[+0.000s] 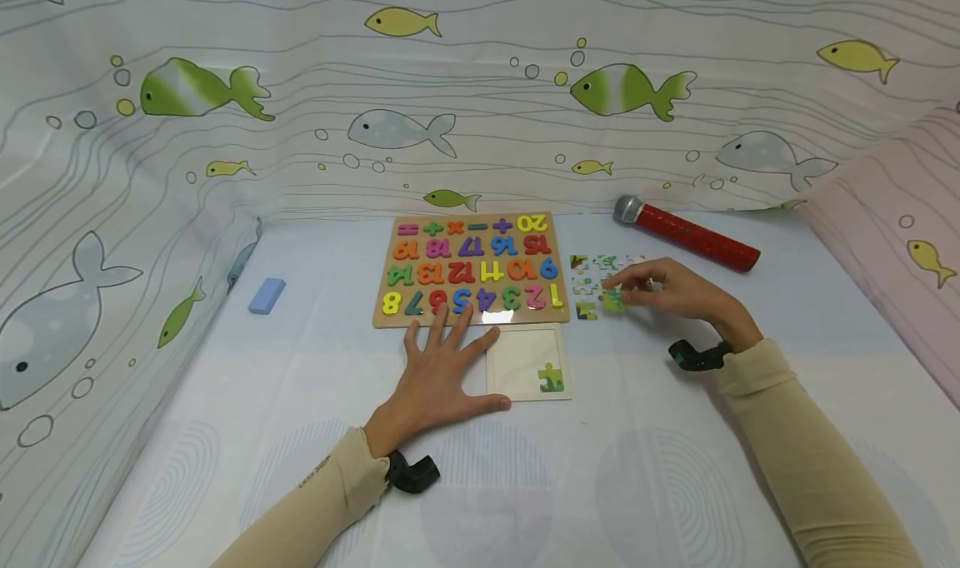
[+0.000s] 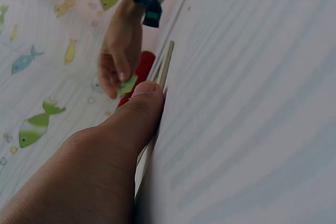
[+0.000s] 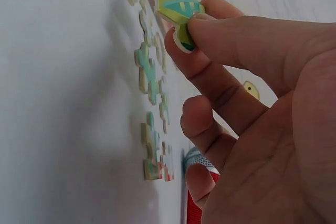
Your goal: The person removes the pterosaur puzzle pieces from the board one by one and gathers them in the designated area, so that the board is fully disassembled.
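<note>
My right hand (image 1: 671,289) pinches a green jigsaw piece (image 3: 177,6) between thumb and fingertips, held above the table. Below it lie several loose jigsaw pieces (image 3: 146,72), patterned in green and teal. With fingers spread, my left hand (image 1: 438,376) rests beside a square wooden puzzle frame (image 1: 517,393), its thumb and index finger touching the frame's left side. One green jigsaw piece (image 1: 551,378) sits in the frame's lower right corner. The left fingertips reach onto the lower edge of the number board (image 1: 468,322). In the left wrist view the left thumb (image 2: 142,108) lies against the frame's edge.
A red microphone (image 1: 693,235) lies behind the loose pieces at the back right. Far to the left is a blue block (image 1: 267,296). Colourful numbers and signs fill the board. A fish-patterned cloth (image 1: 480,93) rises behind the table.
</note>
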Motion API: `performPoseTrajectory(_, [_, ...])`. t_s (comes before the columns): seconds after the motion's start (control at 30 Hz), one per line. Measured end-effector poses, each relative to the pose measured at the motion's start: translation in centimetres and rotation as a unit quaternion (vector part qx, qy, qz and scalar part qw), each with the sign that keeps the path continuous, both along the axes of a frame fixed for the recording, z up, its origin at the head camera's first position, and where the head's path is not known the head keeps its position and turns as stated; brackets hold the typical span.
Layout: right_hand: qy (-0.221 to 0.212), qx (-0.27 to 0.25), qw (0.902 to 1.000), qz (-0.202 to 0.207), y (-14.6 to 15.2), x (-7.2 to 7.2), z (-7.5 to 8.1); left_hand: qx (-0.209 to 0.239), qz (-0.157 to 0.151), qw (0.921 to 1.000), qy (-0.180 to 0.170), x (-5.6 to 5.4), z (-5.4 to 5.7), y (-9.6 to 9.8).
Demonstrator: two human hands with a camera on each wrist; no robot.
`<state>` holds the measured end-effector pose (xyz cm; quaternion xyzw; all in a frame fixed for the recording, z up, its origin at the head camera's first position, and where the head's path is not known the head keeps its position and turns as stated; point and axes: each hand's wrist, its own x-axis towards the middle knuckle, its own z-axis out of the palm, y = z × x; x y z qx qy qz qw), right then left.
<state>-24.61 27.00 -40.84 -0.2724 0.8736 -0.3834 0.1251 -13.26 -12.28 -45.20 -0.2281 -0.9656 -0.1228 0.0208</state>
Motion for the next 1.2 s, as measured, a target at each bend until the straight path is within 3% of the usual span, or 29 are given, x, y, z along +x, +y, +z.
performPoseTrajectory(0.33, [-0.030, 0.000, 0.9995, 0.007, 0.1, -0.2, -1.0, 0.000, -0.001, 1.0000, 0.004, 0.0, -0.1, 0.0])
performPoseTrajectory(0.77, [0.012, 0.052, 0.9986, 0.005, -0.3, 0.1, -1.1, -0.003, -0.002, 1.0000, 0.003, -0.1, -0.4, -0.1])
performPoseTrajectory(1.2, [0.018, 0.052, 0.9982, -0.025, -0.4, 0.2, -1.0, -0.005, -0.002, 0.9999, 0.012, -0.1, -0.3, 0.0])
